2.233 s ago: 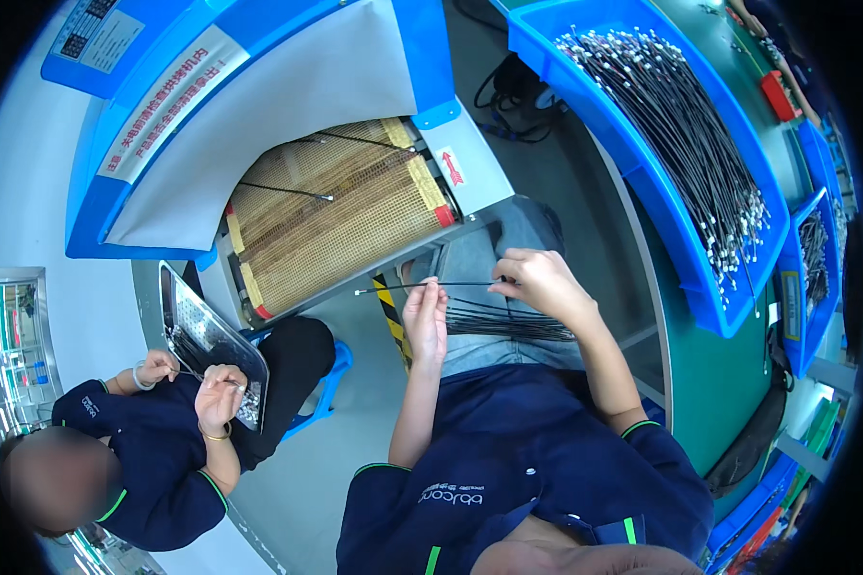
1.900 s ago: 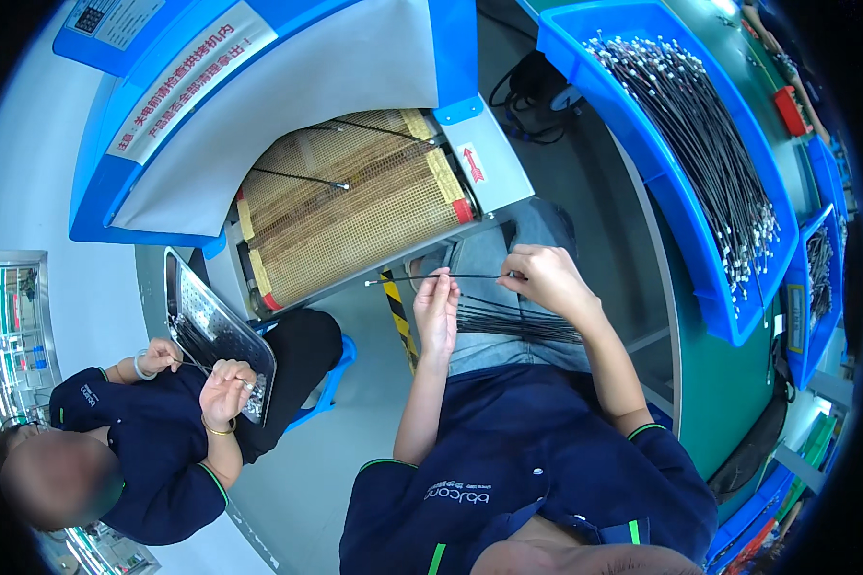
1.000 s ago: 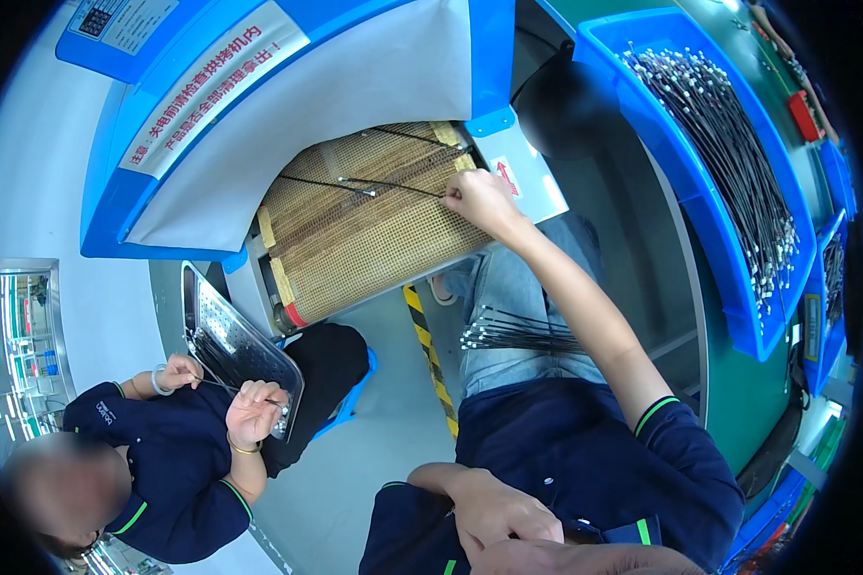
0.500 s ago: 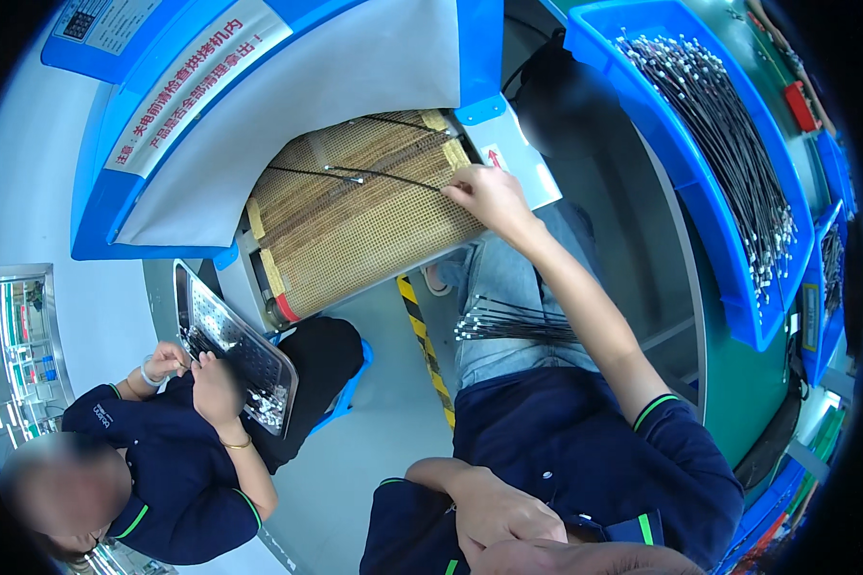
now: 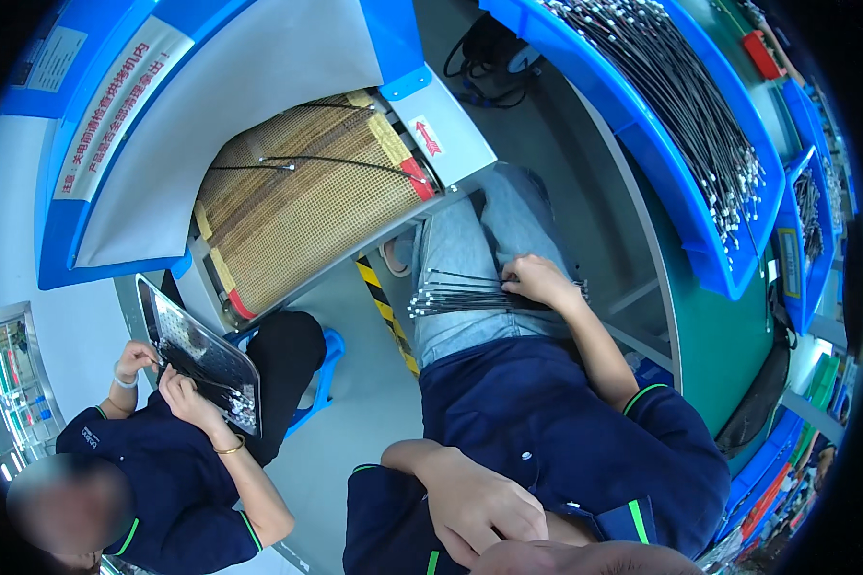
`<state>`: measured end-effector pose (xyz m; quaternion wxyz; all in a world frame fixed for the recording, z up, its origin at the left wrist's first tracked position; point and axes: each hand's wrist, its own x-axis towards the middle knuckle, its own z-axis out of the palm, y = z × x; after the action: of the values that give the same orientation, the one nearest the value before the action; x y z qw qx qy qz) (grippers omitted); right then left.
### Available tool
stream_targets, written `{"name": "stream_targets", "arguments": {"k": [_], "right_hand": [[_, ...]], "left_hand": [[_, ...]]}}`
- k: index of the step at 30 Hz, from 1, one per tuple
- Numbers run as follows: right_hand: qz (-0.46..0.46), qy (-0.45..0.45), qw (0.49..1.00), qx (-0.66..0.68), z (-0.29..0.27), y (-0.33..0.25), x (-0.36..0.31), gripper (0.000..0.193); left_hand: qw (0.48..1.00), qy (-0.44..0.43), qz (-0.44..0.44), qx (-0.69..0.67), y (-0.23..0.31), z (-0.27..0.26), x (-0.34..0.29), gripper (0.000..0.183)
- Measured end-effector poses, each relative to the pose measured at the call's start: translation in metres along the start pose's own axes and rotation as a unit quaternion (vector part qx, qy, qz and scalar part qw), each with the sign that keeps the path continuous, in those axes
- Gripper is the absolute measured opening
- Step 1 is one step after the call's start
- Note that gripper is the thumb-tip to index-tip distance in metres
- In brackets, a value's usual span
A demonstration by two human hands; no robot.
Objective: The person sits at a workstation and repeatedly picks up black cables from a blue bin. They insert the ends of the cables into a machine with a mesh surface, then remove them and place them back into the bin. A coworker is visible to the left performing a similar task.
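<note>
Head view: right hand (image 5: 539,280) grips the cable bundle (image 5: 460,295) on the lap; left hand (image 5: 479,503) rests loosely curled, empty

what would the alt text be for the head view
Seen from above, a seated person's right hand rests on a bundle of thin black metal-tipped cables across their lap, while the left hand lies against their dark blue jacket. Ahead, two similar cables lie on a tan mesh conveyor belt.

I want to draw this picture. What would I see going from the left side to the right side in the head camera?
Co-worker's perforated tray → woven belt → bundle of cables on the lap → right hand → blue bin of cables.
</note>
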<state>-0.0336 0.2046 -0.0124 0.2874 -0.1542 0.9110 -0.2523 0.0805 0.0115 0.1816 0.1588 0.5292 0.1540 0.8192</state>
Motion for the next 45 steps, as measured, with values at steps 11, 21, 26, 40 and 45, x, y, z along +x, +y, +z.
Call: {"name": "stream_targets", "arguments": {"k": [11, 21, 26, 40, 45], "right_hand": [[-0.001, 0.065, 0.996, 0.062, -0.007, 0.013, -0.018, 0.015], [-0.082, 0.114, 0.981, 0.136, -0.044, -0.004, -0.028, 0.017], [-0.107, 0.132, 0.973, 0.158, -0.048, -0.005, -0.029, 0.017], [-0.272, 0.214, 0.935, 0.082, -0.048, -0.036, -0.017, 0.011], [-0.314, 0.233, 0.918, 0.066, -0.045, -0.037, -0.016, 0.011]], "left_hand": [[0.799, 0.327, -0.221, 0.455, 0.005, -0.076, -0.051, 0.010], [0.474, 0.353, -0.457, 0.665, -0.020, -0.130, -0.124, 0.033], [0.501, 0.406, -0.452, 0.616, -0.015, -0.133, -0.124, 0.017], [0.526, 0.238, -0.382, 0.722, -0.030, -0.136, -0.096, 0.017], [0.537, 0.296, -0.411, 0.674, -0.029, -0.129, -0.099, 0.017]]}}
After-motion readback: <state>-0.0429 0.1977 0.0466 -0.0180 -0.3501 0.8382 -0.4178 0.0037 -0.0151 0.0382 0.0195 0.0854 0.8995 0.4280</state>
